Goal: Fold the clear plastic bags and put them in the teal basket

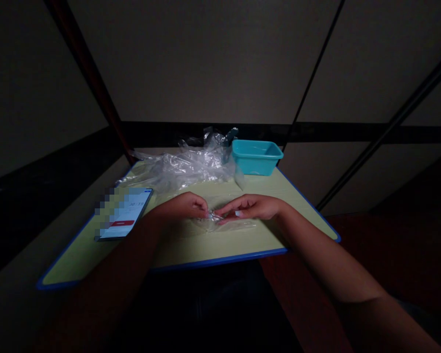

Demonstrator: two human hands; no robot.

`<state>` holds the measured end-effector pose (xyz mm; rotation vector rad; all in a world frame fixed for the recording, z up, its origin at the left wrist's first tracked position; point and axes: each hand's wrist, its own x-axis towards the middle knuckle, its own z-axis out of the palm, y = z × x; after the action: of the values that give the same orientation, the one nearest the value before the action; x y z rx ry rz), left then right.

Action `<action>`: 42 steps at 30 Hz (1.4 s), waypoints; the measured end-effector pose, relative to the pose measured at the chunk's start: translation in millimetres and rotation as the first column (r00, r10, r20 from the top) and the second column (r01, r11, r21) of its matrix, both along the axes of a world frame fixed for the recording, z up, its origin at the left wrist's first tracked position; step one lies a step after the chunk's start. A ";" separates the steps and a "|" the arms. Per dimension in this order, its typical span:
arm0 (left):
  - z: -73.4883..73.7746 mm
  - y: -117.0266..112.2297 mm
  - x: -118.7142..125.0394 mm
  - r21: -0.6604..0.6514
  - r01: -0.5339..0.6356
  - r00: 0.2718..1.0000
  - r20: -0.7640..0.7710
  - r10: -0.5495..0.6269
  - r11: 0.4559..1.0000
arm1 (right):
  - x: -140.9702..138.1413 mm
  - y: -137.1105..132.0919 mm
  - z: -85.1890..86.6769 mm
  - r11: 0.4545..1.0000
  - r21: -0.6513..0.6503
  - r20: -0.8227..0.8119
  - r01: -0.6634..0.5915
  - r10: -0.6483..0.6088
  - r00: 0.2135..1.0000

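A clear plastic bag (226, 226) lies crumpled near the front middle of the table, between my two hands. My left hand (189, 205) is closed, its thumb and fingertips pinching the bag's near left part. From the other side my right hand (255, 207) grips the same bag, index finger stretched toward the left fingertips and thumb bent below. The two hands almost meet over the gathered plastic. Parts of the right fingers are blurred behind the film, so their exact hold is hard to see.
A heap of clear plastic bags (194, 164) covers the table's back left. Beside it stands a turquoise plastic basket (257, 164). A phone (127, 211) with a lit screen lies at the left. The yellow table (220, 250) has a blue edge; panelled walls rise behind.
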<state>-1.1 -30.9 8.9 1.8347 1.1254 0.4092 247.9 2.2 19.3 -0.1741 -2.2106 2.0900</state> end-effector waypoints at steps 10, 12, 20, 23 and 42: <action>-1.7 -0.8 3.7 0.042 -0.137 0.990 -0.012 0.137 0.990 | 11.4 10.5 0.0 0.932 0.245 0.016 0.266 -0.278 0.960; -2.5 0.0 3.8 0.089 -0.183 0.983 0.035 0.181 0.979 | 10.4 10.6 -0.5 0.885 0.315 -0.016 0.344 -0.357 0.934; -6.7 7.0 -3.0 0.642 -0.354 0.920 0.111 0.375 0.680 | -0.4 -7.8 -2.8 0.321 0.813 -0.231 0.486 -0.588 0.775; -1.2 -0.7 1.7 0.759 -0.278 0.934 0.069 0.351 0.588 | -1.8 -36.8 -6.9 0.251 0.917 -0.073 0.309 -0.657 0.751; -26.2 -73.3 113.0 0.501 0.041 0.863 -0.453 0.222 0.865 | -0.7 -84.4 -36.7 0.279 0.960 0.207 0.041 -0.798 0.566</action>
<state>111.9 -104.2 -17.3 2.4406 1.5758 0.3007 247.3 -82.1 -17.4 -1.4938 -2.7463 0.2344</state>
